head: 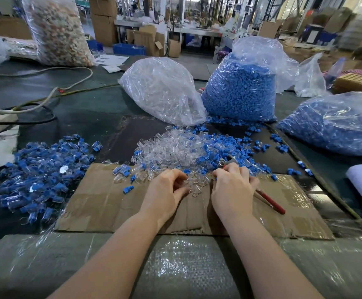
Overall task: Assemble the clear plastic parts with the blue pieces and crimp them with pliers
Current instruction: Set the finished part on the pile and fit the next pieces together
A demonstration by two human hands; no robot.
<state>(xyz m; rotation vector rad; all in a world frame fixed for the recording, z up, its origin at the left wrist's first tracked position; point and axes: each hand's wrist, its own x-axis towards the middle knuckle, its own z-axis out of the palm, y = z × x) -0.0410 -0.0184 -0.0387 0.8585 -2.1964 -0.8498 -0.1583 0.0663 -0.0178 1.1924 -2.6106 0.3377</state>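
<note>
While the left hand (169, 186) curls its fingers into the heap of small clear plastic caps (175, 147) at twelve o'clock, the right hand (233, 186) holds red-handled metal pliers (269, 200); caps look light, slippery, best pinched by their sides.

Your near path lies open over the flat brown cardboard sheet (111, 203). Ahead, the heap of clear plastic caps (171, 147) blocks you; three bulging transparent bags (162, 89) wall off the desk (78, 108) behind it.

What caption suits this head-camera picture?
Left hand picks clear plastic parts while the right hand holds red-handled pliers.
</note>
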